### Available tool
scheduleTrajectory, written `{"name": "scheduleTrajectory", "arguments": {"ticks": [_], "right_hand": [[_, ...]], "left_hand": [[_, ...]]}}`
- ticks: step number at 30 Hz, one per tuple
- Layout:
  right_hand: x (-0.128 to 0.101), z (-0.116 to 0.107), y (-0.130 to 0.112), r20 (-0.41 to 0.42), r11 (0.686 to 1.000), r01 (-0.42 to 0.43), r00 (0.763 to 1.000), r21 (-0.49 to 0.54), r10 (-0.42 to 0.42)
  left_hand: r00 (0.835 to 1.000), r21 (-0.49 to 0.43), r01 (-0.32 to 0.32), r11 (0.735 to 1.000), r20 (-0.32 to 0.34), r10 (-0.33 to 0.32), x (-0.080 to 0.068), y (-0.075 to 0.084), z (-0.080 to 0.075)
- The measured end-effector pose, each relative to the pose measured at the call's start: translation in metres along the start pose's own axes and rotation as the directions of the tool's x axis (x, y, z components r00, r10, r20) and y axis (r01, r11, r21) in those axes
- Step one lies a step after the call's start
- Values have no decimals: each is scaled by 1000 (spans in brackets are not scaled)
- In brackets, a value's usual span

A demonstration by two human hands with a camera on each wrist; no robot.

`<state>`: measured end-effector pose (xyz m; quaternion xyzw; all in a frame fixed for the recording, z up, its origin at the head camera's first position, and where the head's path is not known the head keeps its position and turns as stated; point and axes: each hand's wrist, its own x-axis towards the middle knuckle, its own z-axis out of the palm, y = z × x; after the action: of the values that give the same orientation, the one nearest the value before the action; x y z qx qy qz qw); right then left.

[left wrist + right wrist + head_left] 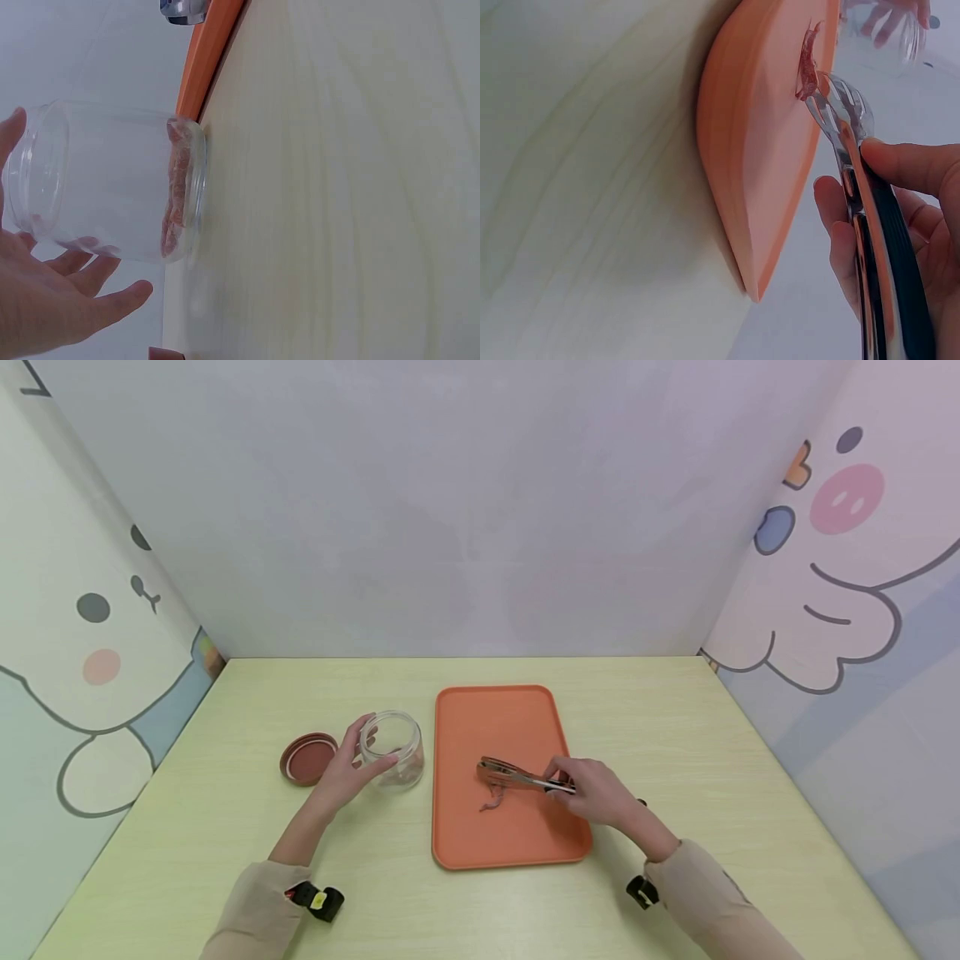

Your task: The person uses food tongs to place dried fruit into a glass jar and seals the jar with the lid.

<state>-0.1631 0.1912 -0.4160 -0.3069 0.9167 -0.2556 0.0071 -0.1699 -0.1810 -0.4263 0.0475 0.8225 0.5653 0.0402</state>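
Observation:
My left hand (347,783) holds a clear glass jar (410,768) near its open mouth, thumb at the front and fingers round the far side. The jar stands upright on the table, left of the orange tray (487,718). Reddish pieces (177,191) lie on its bottom in the left wrist view. In my right hand (596,790) are metal tongs (517,776) with black on the handle, gripped over the tray. Their slotted tips touch or nearly touch a thin, reddish, dried-looking piece (808,64) on the tray; whether they clasp it I cannot tell.
A round reddish-brown lid (311,762) lies on the table (382,893), left of the jar and beside my left hand. A pale wall (465,527) rises behind the table, with cartoon-printed panels on both sides.

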Motion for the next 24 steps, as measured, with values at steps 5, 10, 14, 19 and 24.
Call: {"name": "scheduleTrajectory", "arguments": {"ticks": [5,10,14,19,24], "right_hand": [[3,1,-2,23,1000,10,1000,7,-10],[4,2,-3,24,1000,11,1000,24,-11],[4,3,-2,19,999,14,1000,37,-15],[4,3,-2,-2,999,16,1000,51,-16],[5,-1,-2,-25,998,11,1000,58,-9]], "left_hand": [[1000,-1,0,1000,7,0,-1,1,0],[1000,-18,5,1000,17,-4,-1,2,0],[1000,-30,8,1000,18,-8,0,2,0],[1000,-16,4,1000,15,-4,-1,2,0],[1000,-14,-3,1000,11,3,-2,1,1]]}}
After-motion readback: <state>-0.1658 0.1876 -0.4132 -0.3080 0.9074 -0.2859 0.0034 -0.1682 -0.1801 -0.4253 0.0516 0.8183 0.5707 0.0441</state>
